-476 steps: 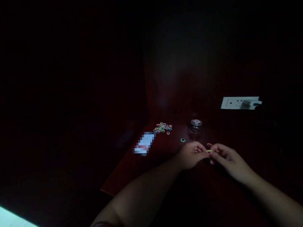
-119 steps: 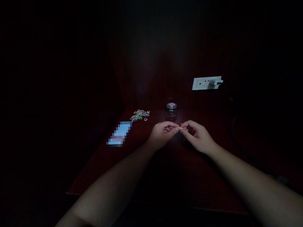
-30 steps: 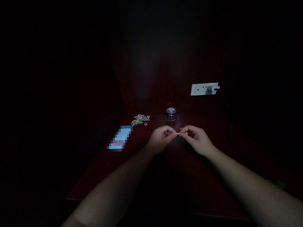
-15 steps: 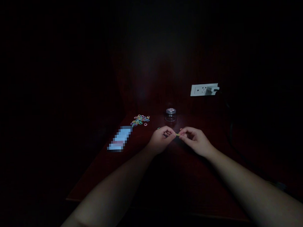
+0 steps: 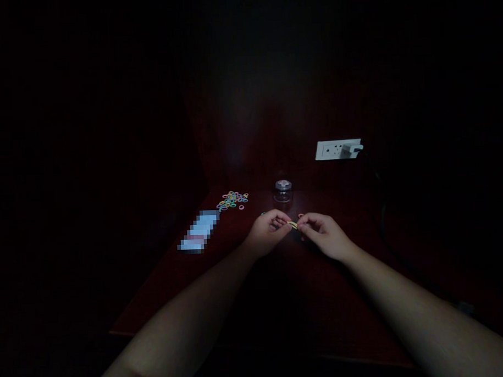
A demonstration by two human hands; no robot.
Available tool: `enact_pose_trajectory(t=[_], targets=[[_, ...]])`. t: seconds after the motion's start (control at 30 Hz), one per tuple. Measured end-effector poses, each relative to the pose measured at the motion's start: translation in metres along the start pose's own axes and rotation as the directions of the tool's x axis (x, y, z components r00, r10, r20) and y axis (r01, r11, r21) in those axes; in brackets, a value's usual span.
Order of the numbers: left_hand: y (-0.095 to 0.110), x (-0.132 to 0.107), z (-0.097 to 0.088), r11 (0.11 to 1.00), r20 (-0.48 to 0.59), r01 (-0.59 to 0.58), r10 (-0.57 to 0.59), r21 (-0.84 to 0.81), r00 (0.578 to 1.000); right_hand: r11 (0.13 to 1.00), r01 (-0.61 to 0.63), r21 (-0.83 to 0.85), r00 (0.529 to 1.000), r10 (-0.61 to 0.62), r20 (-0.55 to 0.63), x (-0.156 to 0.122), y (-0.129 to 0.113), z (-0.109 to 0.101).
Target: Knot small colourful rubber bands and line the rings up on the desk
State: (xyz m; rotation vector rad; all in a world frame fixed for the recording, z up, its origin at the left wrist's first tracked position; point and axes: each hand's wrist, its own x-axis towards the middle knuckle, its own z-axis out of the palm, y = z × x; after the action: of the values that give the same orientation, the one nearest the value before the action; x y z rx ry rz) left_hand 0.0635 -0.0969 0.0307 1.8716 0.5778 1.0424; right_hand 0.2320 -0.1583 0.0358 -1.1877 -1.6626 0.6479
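Observation:
Between my fingertips is a small yellow hair tie [image 5: 293,225], pinched from both sides. My left hand [image 5: 268,232] is closed on its left end with thumb and forefinger. On the other end, my right hand [image 5: 325,234] grips it the same way. Just behind the hands stands a small clear jar [image 5: 283,193] with a lid on. A pinkish band [image 5: 301,215] peeks out beside my right fingers, and a bit of green [image 5: 263,214] shows behind my left hand, mostly hidden.
A pile of colourful hair ties [image 5: 232,200] lies at the back left of the dark red table [image 5: 164,301]. Near it rests a phone [image 5: 198,231] with a lit, blurred screen. A wall socket [image 5: 338,149] with a plugged-in charger and cable is at the right.
The yellow hair tie has turned or spread slightly, so its loop shows more between my fingers. Both hands stay almost in place.

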Motion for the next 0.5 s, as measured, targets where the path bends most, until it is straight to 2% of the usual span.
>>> enact_pose_trajectory(t=[0.27,0.5], targets=[[0.0049,-0.002,-0.0004,0.997,0.055,0.075,-0.074,-0.001,0.996,1.0,0.006,-0.001,1.0,-0.006,0.002,-0.0007,-0.0003,-0.0004],[0.0035,-0.0019,0.0,0.998,0.06,0.053,-0.052,-0.016,0.997,0.999,-0.031,0.035,0.999,0.031,0.017,-0.0009,0.0017,0.0005]])
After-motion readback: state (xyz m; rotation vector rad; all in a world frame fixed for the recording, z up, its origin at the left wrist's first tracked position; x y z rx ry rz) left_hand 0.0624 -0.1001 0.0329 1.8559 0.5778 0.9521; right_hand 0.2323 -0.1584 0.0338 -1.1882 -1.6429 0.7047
